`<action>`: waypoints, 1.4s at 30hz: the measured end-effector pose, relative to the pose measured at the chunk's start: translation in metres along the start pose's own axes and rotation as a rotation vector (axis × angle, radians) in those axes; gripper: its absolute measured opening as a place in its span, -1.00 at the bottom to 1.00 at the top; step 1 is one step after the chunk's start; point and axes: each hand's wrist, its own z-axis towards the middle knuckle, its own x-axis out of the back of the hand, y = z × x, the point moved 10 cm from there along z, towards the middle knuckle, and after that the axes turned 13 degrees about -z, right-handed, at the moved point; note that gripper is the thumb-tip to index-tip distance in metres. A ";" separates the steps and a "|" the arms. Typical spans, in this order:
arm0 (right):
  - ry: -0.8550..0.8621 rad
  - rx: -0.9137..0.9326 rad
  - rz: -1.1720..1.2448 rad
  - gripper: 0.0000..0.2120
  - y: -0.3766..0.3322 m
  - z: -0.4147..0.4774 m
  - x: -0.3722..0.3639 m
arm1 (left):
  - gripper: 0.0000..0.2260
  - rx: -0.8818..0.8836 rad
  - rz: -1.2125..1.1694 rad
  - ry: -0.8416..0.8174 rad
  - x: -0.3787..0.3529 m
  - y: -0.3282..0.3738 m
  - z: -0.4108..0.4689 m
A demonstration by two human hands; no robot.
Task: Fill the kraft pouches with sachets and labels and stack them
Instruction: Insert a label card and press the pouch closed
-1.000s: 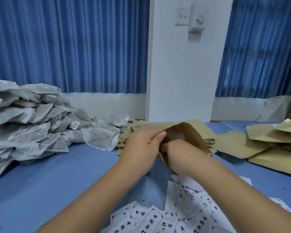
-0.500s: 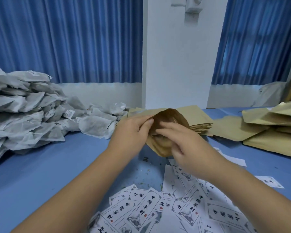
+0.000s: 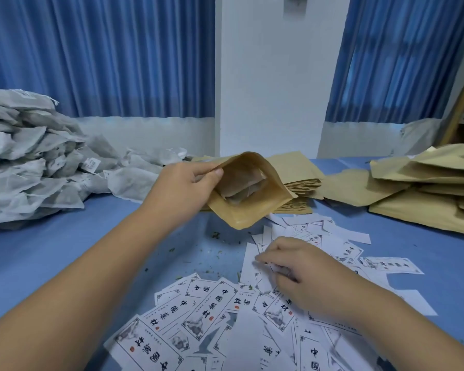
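Observation:
My left hand (image 3: 184, 187) grips a kraft pouch (image 3: 255, 207) by its rim, holding it open above the blue table with its mouth facing me. A sachet (image 3: 243, 187) lies inside the pouch. My right hand (image 3: 300, 266) is down on the scattered white paper labels (image 3: 204, 314), fingertips pinching at one label; whether it has lifted the label I cannot tell. A big heap of grey-white sachets (image 3: 30, 162) lies at the left. A flat stack of empty kraft pouches (image 3: 298, 175) sits just behind the held pouch.
Filled kraft pouches (image 3: 423, 188) are piled at the right side of the blue table (image 3: 51, 250). A white pillar and blue curtains stand behind the table. Small green crumbs dot the table between my hands.
My right hand has left the pouch mouth and dropped down onto the labels. My left hand still holds the pouch, now opened wider with the sachet showing inside.

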 end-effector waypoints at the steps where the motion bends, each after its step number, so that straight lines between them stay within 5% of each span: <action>1: -0.006 0.013 -0.018 -0.80 -0.003 0.000 -0.002 | -0.77 0.008 -0.002 0.000 0.000 -0.001 0.000; 16: -0.059 -0.100 -0.114 -0.75 0.004 0.005 -0.010 | -0.78 0.082 -0.019 -0.072 -0.004 -0.011 0.001; 35: 0.012 -0.104 0.265 -0.85 0.014 0.007 0.001 | -0.76 0.101 -0.003 -0.074 -0.004 -0.009 0.000; 42: 0.280 -0.133 0.175 -0.88 0.015 0.001 0.046 | -0.81 0.134 -0.022 -0.091 -0.008 -0.008 0.000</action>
